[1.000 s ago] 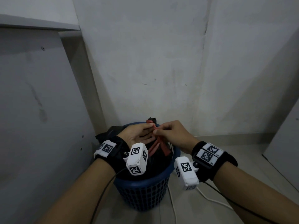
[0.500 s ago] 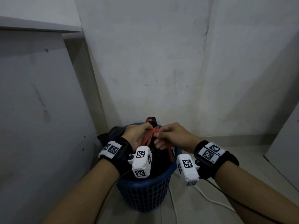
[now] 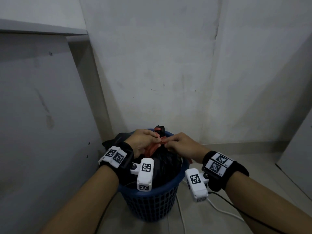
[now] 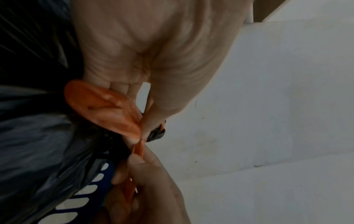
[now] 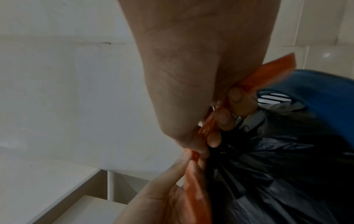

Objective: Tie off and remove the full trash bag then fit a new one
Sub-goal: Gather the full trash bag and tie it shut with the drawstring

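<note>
While the knot itself hides behind fingers, the left hand [image 3: 142, 142] and right hand [image 3: 181, 146] each pinch orange drawstrings [image 3: 152, 147] at the black trash bag's [image 3: 166, 163] gathered neck, inside the blue basket [image 3: 152, 203] at 6 o'clock.

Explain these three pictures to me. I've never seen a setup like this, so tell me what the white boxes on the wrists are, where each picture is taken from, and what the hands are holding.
No robot here: a person works with bare hands. The big picture comes from a camera on the head, looking down. The white boxes strapped to the wrists are small cameras; the other two pictures come from them, looking along each hand.

On the floor, in a corner of the room, stands a blue basket with a full black trash bag inside. The bag's neck is gathered. The left hand and the right hand each pinch an end of the red drawstring, tying it over the neck. The bag is not yet lifted out. A white cable lies on the floor.
</note>
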